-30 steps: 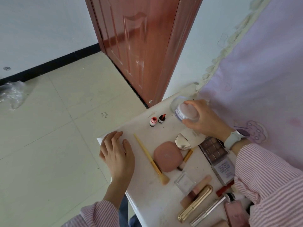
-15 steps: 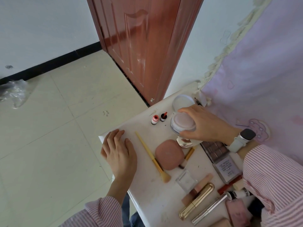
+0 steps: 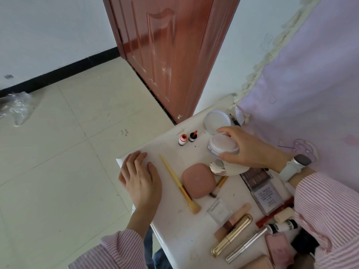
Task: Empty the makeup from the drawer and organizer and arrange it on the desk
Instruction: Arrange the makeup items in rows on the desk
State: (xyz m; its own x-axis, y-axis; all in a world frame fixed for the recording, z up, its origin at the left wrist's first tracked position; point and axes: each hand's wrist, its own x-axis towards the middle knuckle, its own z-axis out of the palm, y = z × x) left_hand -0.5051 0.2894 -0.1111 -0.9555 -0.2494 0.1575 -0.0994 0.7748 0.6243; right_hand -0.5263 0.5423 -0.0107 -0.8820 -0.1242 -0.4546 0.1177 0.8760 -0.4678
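My right hand (image 3: 250, 147) grips a round pale-lilac powder jar (image 3: 222, 145) standing on the white desk (image 3: 174, 226). Its clear lid (image 3: 217, 120) lies just behind the jar. My left hand (image 3: 140, 179) rests flat on the desk's left corner. Laid out on the desk are two small red-capped bottles (image 3: 187, 138), a yellow brush (image 3: 178, 183), a pink compact (image 3: 198, 180), a white and silver device (image 3: 227, 167), an eyeshadow palette (image 3: 261, 185), a clear square case (image 3: 219, 210), a gold tube (image 3: 232, 234) and a silver tube (image 3: 246, 245).
A red-brown door (image 3: 165, 51) stands behind the desk. A lilac cloth (image 3: 310, 74) hangs along the right side. Tiled floor (image 3: 58, 152) lies to the left, with a crumpled plastic bag (image 3: 16, 105) by the wall. More items crowd the desk's near right corner.
My right hand carried the powder jar from beside its lid toward me, and it now stands on the desk near the white device. My left hand stayed in place.
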